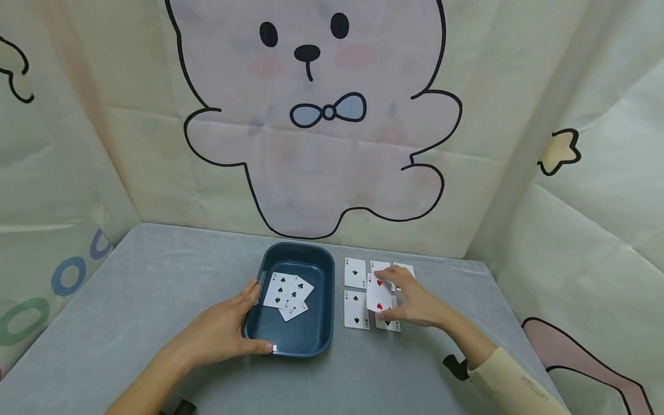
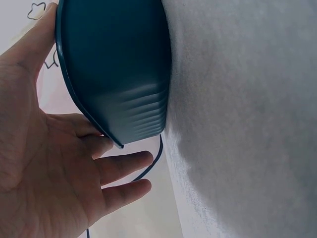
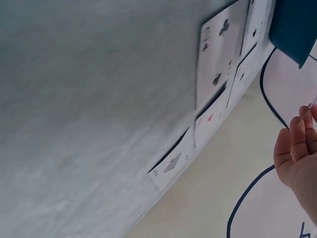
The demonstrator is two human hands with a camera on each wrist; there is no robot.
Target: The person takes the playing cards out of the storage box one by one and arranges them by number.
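Note:
My right hand (image 1: 412, 301) pinches a red heart playing card (image 1: 377, 291) by its right side, above the laid-out cards. Below it lie a two of spades (image 1: 356, 309) and a two of clubs (image 3: 218, 54); farther back are a black ace (image 1: 355, 273), a red ace (image 3: 210, 119) and a card with an ornate emblem (image 3: 172, 162). At the tray's near left corner, my left hand (image 1: 220, 328) grips the dark blue tray (image 1: 324, 323), thumb on the near rim, fingers along the left side. A few overlapping black-suit cards (image 1: 280, 290) lie inside it.
Grey cloth covers the table (image 1: 171, 276). A cream curtain (image 1: 498, 69) with a cartoon bear stands behind the table's far edge. Dark straps or bands show near both wrists, the right one (image 1: 456, 367) beside the cream sleeve (image 1: 510, 383).

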